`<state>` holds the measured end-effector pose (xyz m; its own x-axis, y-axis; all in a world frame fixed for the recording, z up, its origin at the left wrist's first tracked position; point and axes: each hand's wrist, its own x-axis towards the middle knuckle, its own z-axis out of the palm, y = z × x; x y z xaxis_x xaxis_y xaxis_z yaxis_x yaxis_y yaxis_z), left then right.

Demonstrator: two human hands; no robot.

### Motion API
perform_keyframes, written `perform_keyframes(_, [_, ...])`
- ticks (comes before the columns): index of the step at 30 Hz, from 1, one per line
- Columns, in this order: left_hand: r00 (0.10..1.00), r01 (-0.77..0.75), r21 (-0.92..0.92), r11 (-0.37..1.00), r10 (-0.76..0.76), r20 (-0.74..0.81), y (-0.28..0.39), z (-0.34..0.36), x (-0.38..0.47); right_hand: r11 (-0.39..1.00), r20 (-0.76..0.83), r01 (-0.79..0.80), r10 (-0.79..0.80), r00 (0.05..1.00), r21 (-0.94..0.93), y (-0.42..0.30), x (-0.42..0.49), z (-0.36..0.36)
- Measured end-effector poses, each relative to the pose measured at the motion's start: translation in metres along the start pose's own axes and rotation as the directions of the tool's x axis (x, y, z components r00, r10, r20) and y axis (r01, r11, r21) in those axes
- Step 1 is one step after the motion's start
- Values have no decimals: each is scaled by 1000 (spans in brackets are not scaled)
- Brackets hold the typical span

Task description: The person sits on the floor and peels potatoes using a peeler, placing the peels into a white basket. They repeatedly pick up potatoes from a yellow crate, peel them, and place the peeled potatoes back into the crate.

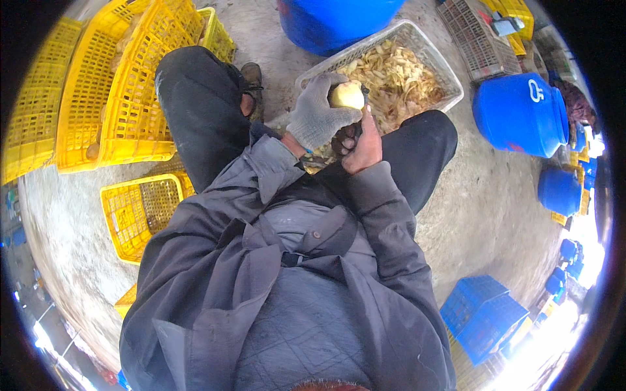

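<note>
My left hand [311,107] wears a grey knit glove and is closed around a pale yellow, rounded piece of produce [347,95], too unclear to name more exactly. My bare right hand [364,149] grips a small dark hand tool [365,92], probably a peeler, whose end meets the right side of the produce. The tool's handle is mostly hidden by my fingers. Both hands are above the near edge of a whitish plastic crate [452,97], which holds a heap of pale peelings [398,73]. The crate lies between and beyond my knees.
Tall yellow crates [142,93] stand close on the left, with round produce visible through their slots. Nearer me is a smaller yellow crate [142,215]. A large blue barrel [337,22] is ahead, another blue barrel [518,115] to the right. Blue crates [484,313] sit at lower right.
</note>
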<state>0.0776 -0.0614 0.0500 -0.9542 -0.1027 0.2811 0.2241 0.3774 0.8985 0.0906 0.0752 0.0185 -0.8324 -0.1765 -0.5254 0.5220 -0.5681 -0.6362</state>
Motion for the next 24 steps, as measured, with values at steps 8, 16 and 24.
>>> perform_keyframes(8, [979,143,-506,851,-45,201,-18,11,0,951,14,-67,66,998,303,-11,-8,-1])
perform_keyframes(16, [743,641,-690,337,-499,446,-25,12,0,996,-59,32,-27,998,81,-9,1,4])
perform_keyframes(24, [763,644,-633,429,-308,568,-29,5,-2,986,-94,116,-128,987,-121,-11,-4,2])
